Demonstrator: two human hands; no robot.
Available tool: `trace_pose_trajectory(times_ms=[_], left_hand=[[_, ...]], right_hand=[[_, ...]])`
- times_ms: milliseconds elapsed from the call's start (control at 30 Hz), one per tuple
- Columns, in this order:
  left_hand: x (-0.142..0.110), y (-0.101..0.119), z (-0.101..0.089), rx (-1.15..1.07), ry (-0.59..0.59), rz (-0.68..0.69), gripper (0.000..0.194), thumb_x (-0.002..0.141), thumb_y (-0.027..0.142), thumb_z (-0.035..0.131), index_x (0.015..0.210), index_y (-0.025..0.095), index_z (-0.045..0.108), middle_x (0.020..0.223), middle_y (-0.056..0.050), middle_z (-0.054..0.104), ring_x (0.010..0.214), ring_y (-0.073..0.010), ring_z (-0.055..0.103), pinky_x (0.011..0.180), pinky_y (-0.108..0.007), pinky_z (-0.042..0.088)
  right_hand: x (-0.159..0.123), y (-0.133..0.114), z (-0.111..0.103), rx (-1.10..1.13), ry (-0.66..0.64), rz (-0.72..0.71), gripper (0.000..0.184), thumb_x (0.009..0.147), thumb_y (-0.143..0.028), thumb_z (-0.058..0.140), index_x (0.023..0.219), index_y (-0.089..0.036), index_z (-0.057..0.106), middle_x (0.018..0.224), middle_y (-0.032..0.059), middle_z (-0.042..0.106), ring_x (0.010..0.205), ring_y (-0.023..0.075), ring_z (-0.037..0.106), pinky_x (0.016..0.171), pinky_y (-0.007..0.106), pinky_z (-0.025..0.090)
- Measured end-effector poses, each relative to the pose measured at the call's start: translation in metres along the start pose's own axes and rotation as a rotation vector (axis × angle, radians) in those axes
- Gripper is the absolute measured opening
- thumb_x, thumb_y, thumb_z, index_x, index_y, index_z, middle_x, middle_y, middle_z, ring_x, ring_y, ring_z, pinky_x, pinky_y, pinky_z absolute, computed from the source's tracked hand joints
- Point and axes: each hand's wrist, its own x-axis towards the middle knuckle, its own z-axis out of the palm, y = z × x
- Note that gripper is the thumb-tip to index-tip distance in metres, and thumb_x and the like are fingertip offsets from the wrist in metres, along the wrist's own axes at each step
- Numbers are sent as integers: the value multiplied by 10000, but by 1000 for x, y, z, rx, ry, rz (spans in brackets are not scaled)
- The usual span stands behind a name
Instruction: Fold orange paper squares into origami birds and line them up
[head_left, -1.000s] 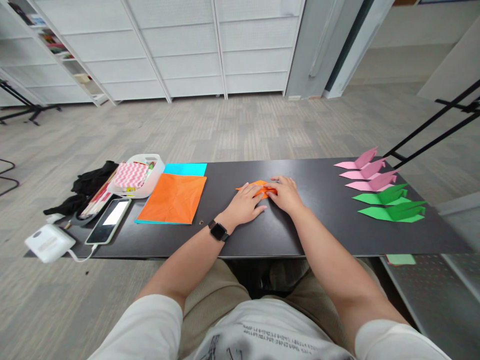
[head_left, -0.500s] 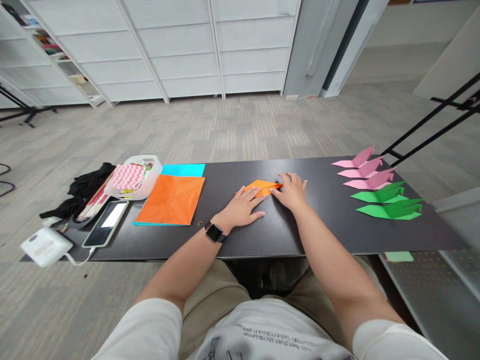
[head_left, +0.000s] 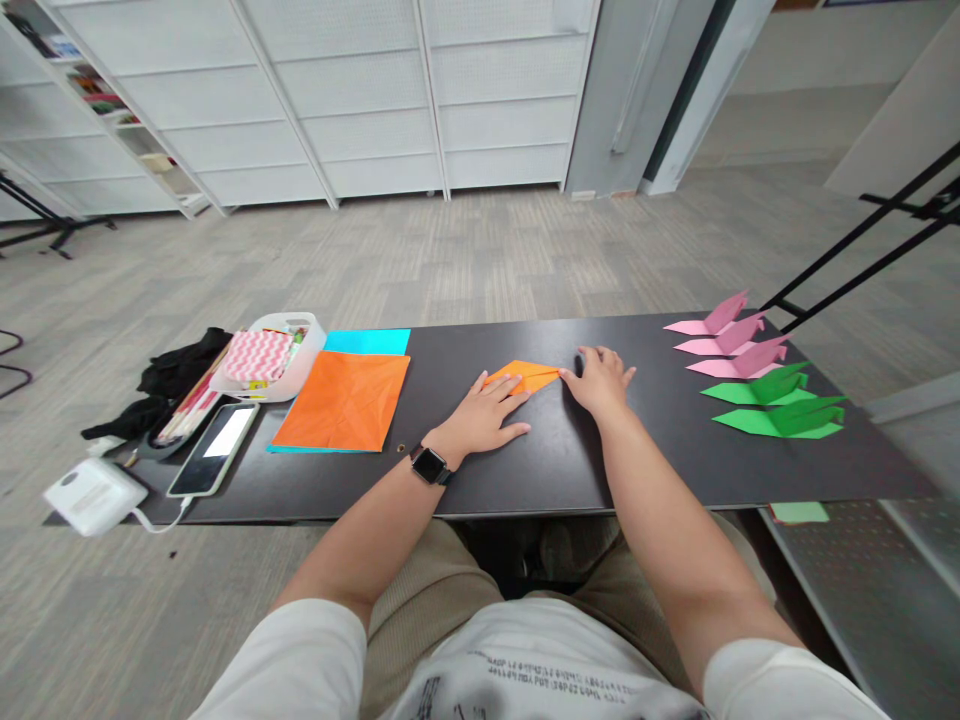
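A folded piece of orange paper (head_left: 534, 376) lies on the dark table, its narrow point toward the right. My left hand (head_left: 484, 418) rests flat on its left part, fingers spread and covering that end. At the pointed right tip, my right hand (head_left: 600, 384) touches the paper with its thumb, the other fingers held apart. To the left lies a stack of orange sheets (head_left: 345, 400) on top of blue paper (head_left: 371, 342).
Pink folded paper birds (head_left: 739, 338) and green ones (head_left: 780, 418) stand in a row on the right. At the left are a white basket (head_left: 304, 365), a phone (head_left: 214, 450), a white charger (head_left: 96, 495) and black cloth (head_left: 180, 365).
My right hand has slid right along the orange paper to its tip, uncovering the pointed end. My left hand has shifted slightly left and stays pressed on the paper.
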Motion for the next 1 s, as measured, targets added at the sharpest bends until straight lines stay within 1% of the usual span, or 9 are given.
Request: trace_pose_trajectory(times_ms=[167,300,333,400,500,567,700,800,1000], left_hand=[[0,0,0,-4,2,-2,672,1057,641,483,1615,267,483,1746,-121,355,1623,-299,333,1353,-623,109],[0,1,2,15,16,-16,685,1041,653,508,1617,281,486,1738,-107,377,1634,-332,293,1346,-646,102],[0,1,2,26,24,-20,689,1037,656,513,1617,284,488,1736,-102,383,1640,-343,274,1344,-654,96],[1,2,5,48,41,-24,695,1038,659,508,1624,286,482,1736,-96,384,1644,-362,249,1338,-676,79],[3,4,8,67,50,-28,706,1047,660,486,1642,281,456,1735,-104,385,1641,-378,248,1326,-707,59],[4,5,9,73,49,-33,701,1049,659,482,1644,289,454,1731,-104,393,1637,-382,257,1322,-715,59],[3,6,3,93,58,-66,638,1056,638,486,1628,355,476,1741,-84,377,1627,-379,280,1318,-717,81],[-1,4,-4,116,74,-107,558,1058,619,496,1568,401,556,1750,-65,358,1618,-393,288,1311,-729,82],[-14,-11,-14,128,86,-186,473,1053,604,517,1486,453,635,1751,-38,355,1616,-406,286,1293,-762,90]], right_hand=[[2,3,1,14,27,26,566,970,-497,634,1466,-229,587,1605,213,459,1527,430,336,1207,797,147],[3,2,-2,76,124,8,497,969,-409,610,1428,-220,632,1534,205,525,1458,410,434,1215,765,204],[2,0,-3,107,145,-28,489,967,-399,611,1423,-225,642,1507,196,548,1434,396,463,1219,744,231],[-1,-5,-4,171,151,-157,443,966,-394,622,1382,-256,685,1462,165,583,1401,366,501,1232,705,262],[-10,-18,-1,195,92,-364,312,977,-394,638,1245,-321,780,1475,119,579,1418,352,492,1260,717,200],[-16,-26,3,157,44,-411,278,978,-387,655,1207,-344,806,1510,110,558,1458,373,451,1254,756,165],[-22,-32,8,89,-19,-378,296,976,-388,696,1253,-369,799,1547,117,539,1505,405,401,1225,800,189],[-21,-31,7,72,-26,-366,299,972,-400,720,1261,-379,796,1573,111,522,1526,406,380,1231,791,192],[-19,-30,7,64,-35,-360,305,973,-405,727,1270,-386,790,1599,104,504,1539,407,357,1227,790,188]])
